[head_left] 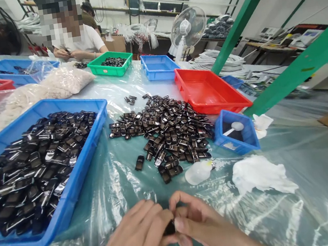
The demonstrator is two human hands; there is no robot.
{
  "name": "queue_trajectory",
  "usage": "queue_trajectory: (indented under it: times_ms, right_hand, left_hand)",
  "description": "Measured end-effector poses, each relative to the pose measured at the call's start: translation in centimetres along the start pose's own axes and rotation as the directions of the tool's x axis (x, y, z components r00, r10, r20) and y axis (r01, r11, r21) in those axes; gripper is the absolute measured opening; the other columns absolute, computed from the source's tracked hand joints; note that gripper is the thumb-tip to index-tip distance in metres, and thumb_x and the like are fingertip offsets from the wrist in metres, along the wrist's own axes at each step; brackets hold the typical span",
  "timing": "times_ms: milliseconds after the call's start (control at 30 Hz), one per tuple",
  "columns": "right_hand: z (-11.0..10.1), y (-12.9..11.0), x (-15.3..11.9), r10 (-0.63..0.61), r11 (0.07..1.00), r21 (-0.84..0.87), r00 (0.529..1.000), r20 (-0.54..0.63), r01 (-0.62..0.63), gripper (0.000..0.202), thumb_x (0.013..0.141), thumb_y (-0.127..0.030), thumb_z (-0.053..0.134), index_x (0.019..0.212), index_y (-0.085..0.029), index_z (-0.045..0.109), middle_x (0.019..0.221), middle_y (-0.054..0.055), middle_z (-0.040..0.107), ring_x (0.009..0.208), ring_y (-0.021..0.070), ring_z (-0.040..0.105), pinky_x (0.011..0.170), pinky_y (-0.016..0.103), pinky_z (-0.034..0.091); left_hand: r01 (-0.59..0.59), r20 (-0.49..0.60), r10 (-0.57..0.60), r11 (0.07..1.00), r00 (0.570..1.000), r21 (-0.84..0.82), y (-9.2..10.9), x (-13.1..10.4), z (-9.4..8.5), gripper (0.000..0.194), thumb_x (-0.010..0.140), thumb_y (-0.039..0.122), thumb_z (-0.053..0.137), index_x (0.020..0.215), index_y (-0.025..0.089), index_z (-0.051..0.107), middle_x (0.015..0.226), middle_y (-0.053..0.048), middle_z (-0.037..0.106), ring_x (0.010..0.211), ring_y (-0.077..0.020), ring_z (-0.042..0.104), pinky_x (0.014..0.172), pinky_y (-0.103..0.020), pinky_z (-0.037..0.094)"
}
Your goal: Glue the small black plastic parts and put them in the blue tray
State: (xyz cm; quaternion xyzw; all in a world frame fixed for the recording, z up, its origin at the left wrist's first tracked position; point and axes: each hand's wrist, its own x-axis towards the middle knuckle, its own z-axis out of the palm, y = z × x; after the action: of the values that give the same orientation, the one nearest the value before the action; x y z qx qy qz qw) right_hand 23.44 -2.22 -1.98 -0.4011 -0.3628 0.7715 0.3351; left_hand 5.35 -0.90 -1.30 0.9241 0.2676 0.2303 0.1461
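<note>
Both my hands meet low in the head view, over the plastic-covered table. My left hand [140, 235] is closed around a small black glossy part [169, 228], mostly hidden by the fingers. Against its right end, the thumb and fingers of my right hand [194, 221] pinch together; whether they grip the part or something tiny cannot be made out. Just beyond lies a heap of small dark glossy parts [170, 126]. One loose dark part [139, 163] rests apart at the heap's near left. A translucent squeeze bottle [198, 172] lies on its side near my right hand.
A blue tray [78, 193] full of dark parts stands left. Beyond the heap are a red tray [212, 95], a blue tray [160, 68] and a green tray [112, 68]. Right are a small blue bin [237, 145] with a spoon and a white cloth [261, 175]. A co-worker sits opposite.
</note>
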Motion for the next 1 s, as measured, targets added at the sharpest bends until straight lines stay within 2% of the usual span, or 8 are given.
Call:
queue_trajectory:
  times_ms: [167, 233, 300, 367, 467, 667, 867, 1000]
  right_hand:
    - [-0.2, -0.2, -0.6, -0.062, 0.995, -0.070, 0.996, 0.062, 0.066, 0.043, 0.063, -0.055, 0.078, 0.073, -0.020, 0.055, 0.054, -0.009, 0.047, 0.041, 0.0035, 0.040, 0.043, 0.017, 0.031]
    - [-0.4, -0.9, -1.5, -0.227, 0.959, -0.192, 0.971, -0.073, 0.210, 0.037, 0.073, -0.056, 0.070, 0.074, -0.021, 0.059, 0.055, -0.008, 0.046, 0.042, 0.0045, 0.037, 0.043, 0.018, 0.029]
    - [-0.6, -1.6, -2.4, -0.456, 0.857, -0.392, 0.847, -0.275, 0.334, 0.034, 0.081, -0.056, 0.061, 0.074, -0.023, 0.061, 0.054, -0.006, 0.047, 0.043, 0.0075, 0.037, 0.042, 0.020, 0.029]
    - [-0.8, -2.1, -2.9, -0.623, 0.753, -0.548, 0.663, -0.415, 0.364, 0.031, 0.085, -0.054, 0.057, 0.075, -0.025, 0.062, 0.053, -0.005, 0.047, 0.043, 0.0104, 0.039, 0.041, 0.022, 0.031]
    - [-1.0, -2.1, -2.8, -0.726, 0.666, -0.655, 0.511, -0.461, 0.357, 0.023, 0.087, -0.047, 0.057, 0.079, -0.026, 0.062, 0.051, -0.006, 0.046, 0.043, 0.0121, 0.042, 0.042, 0.023, 0.034]
    - [-1.7, -1.5, -2.6, -0.778, 0.587, -0.745, 0.477, -0.409, 0.317, 0.015, 0.089, -0.041, 0.056, 0.088, -0.026, 0.060, 0.054, -0.004, 0.050, 0.045, 0.0132, 0.046, 0.043, 0.024, 0.037]
    - [-4.5, -1.4, -1.8, -0.866, 0.472, -0.826, 0.338, -0.369, 0.307, 0.017, 0.085, -0.037, 0.061, 0.096, -0.028, 0.052, 0.072, -0.001, 0.054, 0.066, 0.0182, 0.057, 0.060, 0.028, 0.050]
    - [-5.4, -0.6, 0.0, -0.824, 0.423, -0.879, 0.498, -0.271, 0.221, 0.045, 0.083, -0.037, 0.063, 0.123, -0.026, 0.044, 0.114, 0.009, 0.057, 0.096, 0.0229, 0.059, 0.076, 0.034, 0.053]
  left_hand:
    - [0.058, -0.130, -0.009, 0.924, 0.992, 0.378, -0.7, -0.7, -3.7, 0.029, 0.103, 0.030, 0.032, 0.123, 0.018, 0.048, 0.080, -0.007, 0.065, 0.070, -0.0234, 0.062, 0.066, -0.037, 0.051]
    - [0.420, -0.413, -0.211, 0.744, 0.886, 0.520, -1.5, -0.4, -6.0, 0.047, 0.100, 0.030, 0.036, 0.146, 0.021, 0.026, 0.119, -0.016, 0.056, 0.108, -0.0378, 0.055, 0.087, -0.055, 0.044]
    - [0.645, -0.576, -0.341, 0.596, 0.743, 0.479, -2.1, 0.1, -7.1, 0.065, 0.099, 0.029, 0.038, 0.152, 0.028, 0.000, 0.155, -0.011, 0.016, 0.137, -0.0445, 0.019, 0.107, -0.066, 0.017]
    - [0.585, -0.508, -0.336, 0.652, 0.793, 0.482, -2.7, 0.4, -6.3, 0.070, 0.099, 0.023, 0.038, 0.151, 0.030, -0.008, 0.159, -0.002, -0.009, 0.142, -0.0414, 0.002, 0.112, -0.063, 0.004]
    - [0.317, -0.278, -0.200, 0.814, 0.940, 0.487, -3.4, 0.6, -2.4, 0.069, 0.094, 0.006, 0.040, 0.152, 0.025, 0.007, 0.159, -0.012, 0.007, 0.141, -0.0387, 0.018, 0.110, -0.062, 0.020]
    - [0.284, -0.125, -0.260, 0.926, 0.957, 0.249, -5.1, 1.1, 1.2, 0.024, 0.097, 0.016, 0.043, 0.113, 0.010, 0.059, 0.125, -0.019, 0.060, 0.114, -0.0375, 0.057, 0.087, -0.054, 0.052]
    - [0.381, -0.091, -0.373, 0.921, 0.923, 0.080, -4.6, 0.8, -0.4, 0.029, 0.097, 0.012, 0.036, 0.121, 0.019, 0.051, 0.112, -0.012, 0.060, 0.099, -0.0266, 0.062, 0.077, -0.040, 0.055]
    - [0.400, -0.061, -0.404, 0.914, 0.913, -0.074, -4.0, 0.7, -0.2, 0.037, 0.095, 0.005, 0.033, 0.124, 0.023, 0.048, 0.113, -0.010, 0.058, 0.104, -0.0249, 0.058, 0.084, -0.038, 0.051]
